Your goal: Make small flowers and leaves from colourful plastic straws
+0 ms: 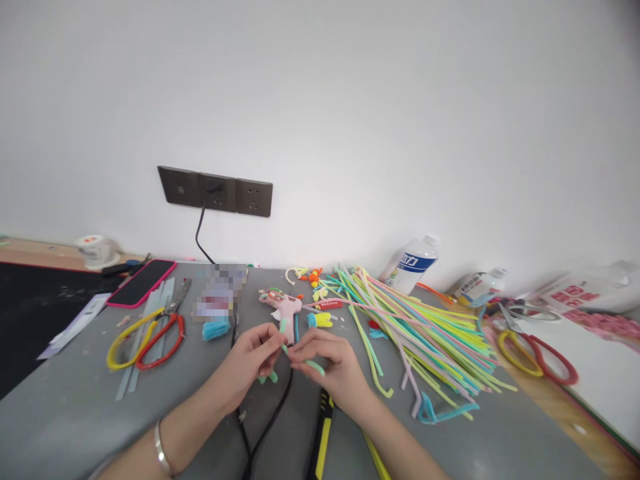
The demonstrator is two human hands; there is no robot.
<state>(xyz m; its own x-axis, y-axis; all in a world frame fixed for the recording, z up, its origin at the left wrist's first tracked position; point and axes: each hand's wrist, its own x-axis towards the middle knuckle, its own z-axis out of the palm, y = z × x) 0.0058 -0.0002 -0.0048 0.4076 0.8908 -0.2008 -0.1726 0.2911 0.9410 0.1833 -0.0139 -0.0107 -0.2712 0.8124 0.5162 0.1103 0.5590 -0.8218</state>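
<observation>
Between the fingertips of my two hands is a light green pipe cleaner (315, 367), bent, with short ends showing on both sides. My left hand (255, 357) pinches it from the left, and a silver bangle sits on that wrist. My right hand (325, 360) pinches it from the right, close beside the left fingertips. Just beyond the hands lies a pink glue gun (287, 312), partly hidden by my fingers. A small yellow and blue bundle of pipe cleaner (320, 320) rests right of it.
A large pile of coloured pipe cleaners (415, 333) spreads to the right. Yellow-and-red-handled scissors (150, 340) lie left, another scissors (537, 353) right. A pink-cased phone (143, 283), a blue bundle (216, 328), a white bottle (413, 263) and a black-yellow tool (323, 433) surround the hands. Black cords (273, 420) run below.
</observation>
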